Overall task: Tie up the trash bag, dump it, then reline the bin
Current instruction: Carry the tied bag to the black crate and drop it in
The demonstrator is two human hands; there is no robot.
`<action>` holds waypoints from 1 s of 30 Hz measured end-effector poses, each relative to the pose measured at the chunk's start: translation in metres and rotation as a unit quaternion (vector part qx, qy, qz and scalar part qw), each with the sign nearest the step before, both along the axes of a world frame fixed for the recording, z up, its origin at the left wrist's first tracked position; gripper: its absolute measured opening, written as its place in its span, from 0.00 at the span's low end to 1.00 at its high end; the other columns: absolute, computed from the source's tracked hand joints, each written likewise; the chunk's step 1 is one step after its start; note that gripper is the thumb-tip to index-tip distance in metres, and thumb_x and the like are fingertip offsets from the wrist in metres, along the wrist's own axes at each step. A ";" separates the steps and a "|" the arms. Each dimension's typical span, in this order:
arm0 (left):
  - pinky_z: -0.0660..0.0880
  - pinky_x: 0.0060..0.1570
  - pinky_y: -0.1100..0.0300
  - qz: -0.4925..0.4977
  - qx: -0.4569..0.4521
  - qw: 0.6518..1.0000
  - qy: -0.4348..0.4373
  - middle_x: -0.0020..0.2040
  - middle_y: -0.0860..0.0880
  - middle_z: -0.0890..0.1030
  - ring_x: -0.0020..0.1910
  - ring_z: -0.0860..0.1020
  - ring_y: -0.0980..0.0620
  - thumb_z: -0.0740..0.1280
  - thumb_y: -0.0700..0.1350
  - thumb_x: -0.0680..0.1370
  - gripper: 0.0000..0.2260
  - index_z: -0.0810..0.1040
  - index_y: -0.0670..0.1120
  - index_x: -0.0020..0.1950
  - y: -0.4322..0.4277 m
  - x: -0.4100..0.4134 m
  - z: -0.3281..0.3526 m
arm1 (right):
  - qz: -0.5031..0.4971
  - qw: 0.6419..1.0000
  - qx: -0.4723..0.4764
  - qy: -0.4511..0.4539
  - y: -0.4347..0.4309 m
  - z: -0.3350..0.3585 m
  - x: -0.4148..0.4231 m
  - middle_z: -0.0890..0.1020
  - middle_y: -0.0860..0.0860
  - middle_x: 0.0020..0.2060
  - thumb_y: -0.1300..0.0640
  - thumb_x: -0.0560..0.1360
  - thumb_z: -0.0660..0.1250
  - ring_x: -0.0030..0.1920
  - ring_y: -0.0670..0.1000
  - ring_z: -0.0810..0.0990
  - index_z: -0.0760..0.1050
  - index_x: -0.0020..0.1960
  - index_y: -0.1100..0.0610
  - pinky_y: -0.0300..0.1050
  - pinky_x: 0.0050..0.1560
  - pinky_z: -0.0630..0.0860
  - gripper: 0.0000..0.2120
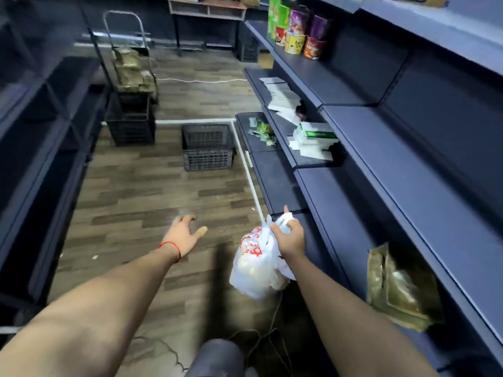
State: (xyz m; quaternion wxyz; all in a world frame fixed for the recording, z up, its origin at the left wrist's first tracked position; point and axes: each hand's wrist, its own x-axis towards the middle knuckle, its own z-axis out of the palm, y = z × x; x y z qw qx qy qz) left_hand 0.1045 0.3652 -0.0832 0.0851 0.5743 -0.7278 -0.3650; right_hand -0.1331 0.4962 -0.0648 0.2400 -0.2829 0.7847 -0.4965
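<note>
A white plastic trash bag [257,268] with red print hangs full above the wooden floor, low and right of centre. My right hand [290,238] is shut on the bunched top of the bag, and the index finger points forward. My left hand [185,232] reaches out ahead beside it, fingers apart, holding nothing; a red string circles its wrist. No bin shows in this view.
Dark shelving [353,148] runs along the right with snack cups [296,36], paper stacks [283,93] and a gold pouch [400,289]. More shelving [35,148] lines the left. Black crates [208,146] and a loaded trolley [130,72] stand on the floor ahead. Cables [261,336] trail near my feet.
</note>
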 end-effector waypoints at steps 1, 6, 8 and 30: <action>0.64 0.69 0.57 0.008 0.000 1.000 0.000 0.66 0.38 0.70 0.65 0.71 0.41 0.69 0.51 0.76 0.24 0.71 0.43 0.68 0.000 -0.003 0.001 | 0.010 1.000 0.004 0.000 -0.006 0.000 -0.007 0.79 0.46 0.55 0.55 0.72 0.74 0.48 0.49 0.78 0.73 0.37 0.57 0.40 0.49 0.72 0.12; 0.66 0.67 0.57 0.047 0.008 0.999 -0.002 0.66 0.38 0.69 0.65 0.72 0.41 0.68 0.52 0.76 0.24 0.70 0.43 0.68 -0.003 -0.014 0.005 | 0.054 0.998 0.012 0.013 -0.036 0.001 -0.029 0.76 0.45 0.64 0.54 0.72 0.74 0.51 0.50 0.78 0.72 0.43 0.63 0.45 0.52 0.76 0.14; 0.66 0.67 0.57 0.051 0.006 0.999 -0.006 0.67 0.39 0.69 0.65 0.72 0.41 0.67 0.53 0.77 0.24 0.69 0.43 0.69 -0.009 -0.022 0.006 | 0.048 0.998 0.022 0.016 -0.048 0.001 -0.037 0.79 0.52 0.62 0.53 0.72 0.74 0.49 0.52 0.79 0.71 0.43 0.62 0.48 0.53 0.78 0.15; 0.68 0.66 0.56 0.039 0.032 0.999 -0.006 0.66 0.41 0.69 0.64 0.73 0.42 0.67 0.51 0.77 0.23 0.69 0.43 0.69 -0.312 -0.103 0.008 | 0.077 0.992 0.097 0.035 -0.377 -0.003 -0.088 0.81 0.55 0.43 0.42 0.74 0.68 0.46 0.56 0.80 0.77 0.46 0.63 0.50 0.50 0.78 0.22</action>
